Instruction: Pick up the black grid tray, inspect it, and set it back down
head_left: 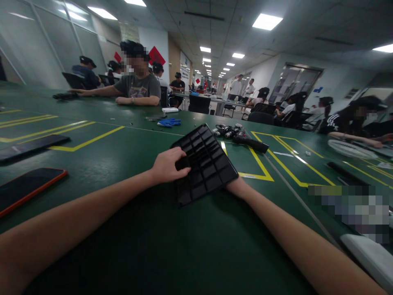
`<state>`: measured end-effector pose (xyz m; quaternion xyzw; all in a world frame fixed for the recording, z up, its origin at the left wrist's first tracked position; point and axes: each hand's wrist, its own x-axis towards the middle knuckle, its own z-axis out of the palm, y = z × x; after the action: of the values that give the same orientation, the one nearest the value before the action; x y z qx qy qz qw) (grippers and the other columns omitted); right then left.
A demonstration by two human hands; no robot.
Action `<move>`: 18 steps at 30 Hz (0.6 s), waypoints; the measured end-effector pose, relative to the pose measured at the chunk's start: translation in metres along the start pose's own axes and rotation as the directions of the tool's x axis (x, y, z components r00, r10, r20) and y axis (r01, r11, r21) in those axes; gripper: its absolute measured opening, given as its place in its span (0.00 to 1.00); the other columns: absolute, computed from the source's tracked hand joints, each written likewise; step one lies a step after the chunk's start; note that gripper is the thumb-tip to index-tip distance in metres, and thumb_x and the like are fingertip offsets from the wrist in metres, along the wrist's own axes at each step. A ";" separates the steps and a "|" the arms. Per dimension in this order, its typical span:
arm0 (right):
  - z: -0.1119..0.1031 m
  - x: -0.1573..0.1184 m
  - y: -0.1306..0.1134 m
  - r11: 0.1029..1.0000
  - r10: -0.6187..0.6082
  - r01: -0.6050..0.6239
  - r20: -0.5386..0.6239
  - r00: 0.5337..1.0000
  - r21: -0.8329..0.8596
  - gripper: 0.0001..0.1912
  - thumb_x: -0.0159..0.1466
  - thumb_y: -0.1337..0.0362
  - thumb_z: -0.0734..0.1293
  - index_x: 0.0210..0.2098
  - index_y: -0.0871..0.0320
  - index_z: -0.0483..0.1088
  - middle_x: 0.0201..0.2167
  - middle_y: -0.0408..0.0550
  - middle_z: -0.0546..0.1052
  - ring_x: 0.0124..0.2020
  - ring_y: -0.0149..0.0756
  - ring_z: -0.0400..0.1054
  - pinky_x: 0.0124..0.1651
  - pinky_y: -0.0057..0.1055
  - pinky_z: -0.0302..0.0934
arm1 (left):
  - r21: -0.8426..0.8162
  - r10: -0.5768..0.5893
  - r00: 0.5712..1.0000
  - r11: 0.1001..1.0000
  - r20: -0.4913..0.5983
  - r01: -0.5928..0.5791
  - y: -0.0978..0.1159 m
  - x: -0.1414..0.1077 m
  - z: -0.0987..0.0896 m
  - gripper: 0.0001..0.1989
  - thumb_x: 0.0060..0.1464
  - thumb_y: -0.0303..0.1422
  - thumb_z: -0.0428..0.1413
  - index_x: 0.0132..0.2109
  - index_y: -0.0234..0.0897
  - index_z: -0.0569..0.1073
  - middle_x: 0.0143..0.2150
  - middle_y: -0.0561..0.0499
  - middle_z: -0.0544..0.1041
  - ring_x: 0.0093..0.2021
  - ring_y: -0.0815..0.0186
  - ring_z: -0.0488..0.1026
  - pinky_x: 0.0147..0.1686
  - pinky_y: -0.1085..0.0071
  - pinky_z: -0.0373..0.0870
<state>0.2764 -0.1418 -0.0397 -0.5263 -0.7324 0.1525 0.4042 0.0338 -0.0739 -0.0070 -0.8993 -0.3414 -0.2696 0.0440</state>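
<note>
A black compartment tray [205, 164], divided into a grid of shallow cells, is tilted above the green table in front of me. My left hand [170, 165] is closed at the tray's left edge, with the thumb and a finger reaching onto its gridded face. From behind the lower right corner, my right hand [236, 186] supports the tray. Most of that hand, including its fingers, is hidden by the tray. The cells that show look dark and glossy, and I make out nothing lying in them.
On the green table [123, 246] are a phone with an orange edge [30, 186], a dark flat device [33, 146], blue gloves [168, 122], bundled cables [229, 130] and a white object [368, 258]. Yellow tape marks rectangles. A person [141, 82] sits across the table.
</note>
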 end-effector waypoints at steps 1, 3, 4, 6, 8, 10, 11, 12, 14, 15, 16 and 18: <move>-0.008 0.004 0.009 0.999 0.044 -0.044 -0.019 0.999 -0.013 0.24 0.55 0.61 0.64 0.51 0.62 0.64 0.49 0.54 0.71 0.50 0.43 0.64 0.54 0.41 0.57 | 0.059 -0.062 0.998 0.996 -0.030 0.064 -0.012 0.001 -0.005 0.18 0.47 0.44 0.51 0.39 0.33 0.68 0.36 0.46 0.71 0.36 0.61 0.69 0.35 0.67 0.64; -0.030 0.010 0.030 0.978 0.175 -0.187 -0.120 0.977 -0.094 0.26 0.55 0.60 0.64 0.52 0.62 0.63 0.48 0.56 0.70 0.49 0.44 0.64 0.53 0.45 0.57 | 0.168 -0.227 0.971 0.957 -0.075 0.236 -0.041 0.003 -0.015 0.21 0.48 0.46 0.50 0.40 0.32 0.69 0.38 0.43 0.72 0.38 0.58 0.70 0.35 0.66 0.64; -0.042 0.011 0.041 0.956 0.214 -0.245 -0.191 0.958 -0.161 0.27 0.55 0.60 0.64 0.52 0.63 0.63 0.49 0.57 0.70 0.49 0.45 0.64 0.53 0.46 0.56 | 0.214 -0.324 0.942 0.917 -0.092 0.336 -0.056 0.004 -0.021 0.22 0.48 0.47 0.50 0.41 0.32 0.69 0.39 0.42 0.72 0.39 0.56 0.70 0.35 0.65 0.65; -0.064 0.010 0.063 0.880 0.241 -0.352 -0.338 0.910 -0.319 0.27 0.53 0.61 0.65 0.51 0.65 0.64 0.48 0.60 0.71 0.50 0.48 0.63 0.54 0.45 0.54 | 0.294 -0.514 0.852 0.803 -0.099 0.519 -0.084 0.004 -0.031 0.24 0.49 0.50 0.48 0.40 0.32 0.70 0.40 0.40 0.73 0.40 0.52 0.71 0.34 0.63 0.65; -0.082 0.005 0.081 0.779 0.271 -0.452 -0.417 0.868 -0.434 0.26 0.54 0.61 0.65 0.50 0.66 0.64 0.48 0.61 0.71 0.51 0.50 0.63 0.55 0.44 0.52 | 0.367 -0.663 0.744 0.676 -0.076 0.639 -0.106 0.003 -0.039 0.26 0.49 0.51 0.48 0.39 0.30 0.71 0.41 0.37 0.74 0.41 0.49 0.71 0.33 0.61 0.65; -0.093 0.000 0.094 0.677 0.314 -0.522 -0.438 0.842 -0.518 0.25 0.55 0.59 0.64 0.50 0.66 0.64 0.48 0.60 0.71 0.51 0.50 0.63 0.54 0.43 0.51 | 0.419 -0.750 0.660 0.587 -0.039 0.693 -0.121 0.001 -0.043 0.29 0.49 0.52 0.47 0.37 0.27 0.72 0.42 0.35 0.74 0.43 0.46 0.70 0.34 0.60 0.66; -0.096 -0.003 0.098 0.629 0.346 -0.548 -0.433 0.832 -0.551 0.25 0.56 0.59 0.63 0.50 0.65 0.64 0.47 0.60 0.71 0.50 0.50 0.63 0.54 0.43 0.51 | 0.433 -0.776 0.630 0.561 -0.023 0.706 -0.127 -0.001 -0.045 0.30 0.49 0.53 0.47 0.37 0.25 0.72 0.42 0.33 0.73 0.44 0.45 0.70 0.34 0.59 0.66; -0.098 -0.005 0.101 0.586 0.382 -0.568 -0.422 0.822 -0.577 0.24 0.56 0.58 0.62 0.49 0.65 0.64 0.47 0.60 0.71 0.50 0.50 0.63 0.53 0.42 0.51 | 0.440 -0.796 0.605 0.539 -0.011 0.718 -0.132 -0.003 -0.045 0.31 0.49 0.53 0.48 0.37 0.23 0.72 0.42 0.32 0.73 0.44 0.43 0.70 0.35 0.58 0.66; -0.099 -0.007 0.105 0.523 0.445 -0.591 -0.395 0.804 -0.614 0.23 0.57 0.57 0.61 0.49 0.64 0.65 0.47 0.59 0.71 0.50 0.49 0.63 0.53 0.41 0.51 | 0.439 -0.818 0.575 0.519 0.007 0.733 -0.138 -0.007 -0.047 0.32 0.48 0.52 0.49 0.38 0.19 0.72 0.43 0.31 0.72 0.45 0.41 0.69 0.36 0.57 0.67; -0.098 -0.008 0.106 0.503 0.463 -0.596 -0.387 0.797 -0.626 0.23 0.58 0.57 0.61 0.49 0.64 0.65 0.47 0.59 0.71 0.50 0.49 0.63 0.52 0.41 0.51 | 0.436 -0.823 0.568 0.517 0.017 0.737 -0.140 -0.008 -0.047 0.32 0.48 0.52 0.50 0.38 0.18 0.72 0.43 0.30 0.72 0.46 0.40 0.69 0.36 0.56 0.67; -0.098 -0.008 0.108 0.491 0.468 -0.597 -0.386 0.795 -0.634 0.23 0.58 0.56 0.60 0.49 0.63 0.65 0.47 0.59 0.71 0.50 0.50 0.62 0.52 0.41 0.52 | 0.431 -0.824 0.566 0.520 0.025 0.738 -0.140 -0.009 -0.048 0.32 0.47 0.51 0.51 0.38 0.17 0.71 0.44 0.30 0.72 0.46 0.39 0.69 0.37 0.55 0.67; -0.097 -0.009 0.110 0.472 0.450 -0.593 -0.400 0.798 -0.652 0.24 0.58 0.55 0.60 0.50 0.63 0.65 0.48 0.60 0.70 0.51 0.51 0.61 0.52 0.42 0.52 | 0.418 -0.803 0.596 0.544 0.006 0.728 -0.139 -0.009 -0.049 0.32 0.48 0.50 0.51 0.39 0.17 0.71 0.43 0.30 0.72 0.45 0.39 0.69 0.37 0.55 0.67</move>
<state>0.4217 -0.1253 -0.0539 -0.8531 -0.4924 -0.0943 0.1446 -0.0829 0.0135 0.0156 -0.6537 -0.7478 -0.1011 0.0572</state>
